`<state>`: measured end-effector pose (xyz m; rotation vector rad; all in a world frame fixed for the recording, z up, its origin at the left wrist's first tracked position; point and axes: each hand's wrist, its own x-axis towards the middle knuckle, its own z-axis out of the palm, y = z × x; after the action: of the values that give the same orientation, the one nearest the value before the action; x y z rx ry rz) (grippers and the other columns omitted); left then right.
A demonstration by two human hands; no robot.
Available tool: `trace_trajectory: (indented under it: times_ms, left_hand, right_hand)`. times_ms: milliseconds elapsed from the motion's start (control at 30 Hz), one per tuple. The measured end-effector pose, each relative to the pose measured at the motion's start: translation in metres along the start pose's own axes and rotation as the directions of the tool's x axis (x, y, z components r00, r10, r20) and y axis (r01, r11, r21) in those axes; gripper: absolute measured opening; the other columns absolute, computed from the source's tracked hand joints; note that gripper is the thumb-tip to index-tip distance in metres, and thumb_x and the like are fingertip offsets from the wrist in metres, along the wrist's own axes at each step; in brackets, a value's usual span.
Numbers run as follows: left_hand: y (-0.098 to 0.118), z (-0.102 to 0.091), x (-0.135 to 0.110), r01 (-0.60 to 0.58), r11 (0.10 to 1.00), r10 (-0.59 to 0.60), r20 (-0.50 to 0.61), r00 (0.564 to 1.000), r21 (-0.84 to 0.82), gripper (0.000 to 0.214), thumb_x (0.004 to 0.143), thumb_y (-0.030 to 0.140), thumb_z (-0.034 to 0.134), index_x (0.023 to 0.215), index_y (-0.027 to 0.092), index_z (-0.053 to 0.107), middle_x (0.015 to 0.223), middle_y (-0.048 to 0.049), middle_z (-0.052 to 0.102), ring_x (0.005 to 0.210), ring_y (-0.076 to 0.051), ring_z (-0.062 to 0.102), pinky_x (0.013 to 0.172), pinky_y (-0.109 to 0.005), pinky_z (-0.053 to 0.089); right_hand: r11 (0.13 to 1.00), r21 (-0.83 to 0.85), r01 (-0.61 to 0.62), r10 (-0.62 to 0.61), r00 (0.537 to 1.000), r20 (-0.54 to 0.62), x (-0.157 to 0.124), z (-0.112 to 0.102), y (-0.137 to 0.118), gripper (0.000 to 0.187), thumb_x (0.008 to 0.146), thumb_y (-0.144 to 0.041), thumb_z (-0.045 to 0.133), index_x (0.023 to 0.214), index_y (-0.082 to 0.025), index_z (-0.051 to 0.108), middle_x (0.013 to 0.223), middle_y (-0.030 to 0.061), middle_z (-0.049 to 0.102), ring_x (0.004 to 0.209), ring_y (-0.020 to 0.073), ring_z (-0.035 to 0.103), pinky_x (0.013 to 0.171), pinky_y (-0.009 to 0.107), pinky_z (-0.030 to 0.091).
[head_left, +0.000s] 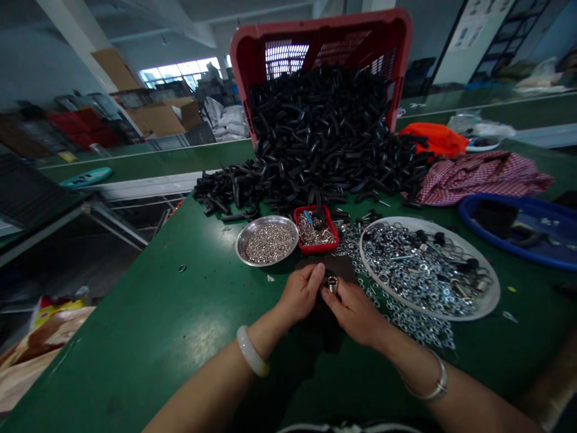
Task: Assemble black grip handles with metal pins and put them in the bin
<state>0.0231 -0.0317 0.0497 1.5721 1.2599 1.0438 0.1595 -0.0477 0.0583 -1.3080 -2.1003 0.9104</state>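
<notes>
Now pinching a small threaded steel fitting (332, 284) between the bare left hand (300, 294) and bare right hand (354, 313), fingers pressed together, working low over a dark cloth pad (343, 269) at twelve o'clock, staying close for control, a wide round steel tray (451, 317) of silver nuts sitting at two o'clock.

Dim indoor light, window (178, 73) glare at eleven o'clock, pale sheen on the desk (198, 340) at seven, strong fisheye bending toward the edges.
</notes>
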Motion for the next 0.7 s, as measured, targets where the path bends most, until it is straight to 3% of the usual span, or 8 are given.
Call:
trace_trajectory:
  times_ms: [200,400,600,700]
  left_hand:
    - [0.002,-0.002,-0.005,0.000,1.000,0.000,-0.023,1.000,-0.021,0.044,0.085,0.052,0.030,0.064,0.016,0.045,0.061,0.0022,0.042,0.060,-0.011,0.039,0.058,-0.023,0.034]
    - [-0.003,-0.004,-0.010,-0.050,0.996,0.049,0.018,0.999,0.069,0.042,0.086,0.049,0.031,0.060,0.017,0.040,0.057,0.0037,0.037,0.055,-0.010,0.036,0.054,-0.023,0.030]
    - [0.006,-0.005,-0.019,-0.087,0.984,0.075,0.081,0.994,0.153,0.041,0.088,0.045,0.030,0.062,0.017,0.042,0.057,0.0031,0.040,0.055,-0.010,0.039,0.053,-0.023,0.029]
    - [0.011,-0.003,-0.022,-0.103,0.973,0.086,0.087,0.992,0.205,0.042,0.089,0.044,0.028,0.062,0.017,0.044,0.056,0.0024,0.043,0.054,-0.010,0.041,0.053,-0.023,0.029]
  right_hand:
    - [0.987,0.157,-0.025,0.035,0.998,-0.059,-0.004,0.001,-0.002,0.025,0.089,-0.039,0.032,0.080,-0.020,0.046,0.068,0.0021,0.058,0.072,0.0164,0.059,0.062,0.026,0.040]
    - [0.998,0.041,-0.057,0.057,0.998,0.012,-0.004,0.003,0.000,0.022,0.088,-0.033,0.034,0.079,-0.018,0.047,0.074,0.0062,0.060,0.076,0.0182,0.058,0.065,0.029,0.040]
    - [0.979,-0.198,-0.052,0.082,0.986,0.146,-0.012,-0.010,-0.014,0.022,0.085,-0.023,0.034,0.094,-0.010,0.048,0.083,0.0145,0.061,0.078,0.0218,0.058,0.070,0.033,0.040]
    - [0.987,-0.158,0.005,0.028,0.978,0.208,-0.013,-0.018,-0.019,0.020,0.084,-0.024,0.035,0.093,-0.011,0.048,0.084,0.0145,0.061,0.079,0.0213,0.058,0.072,0.032,0.041]
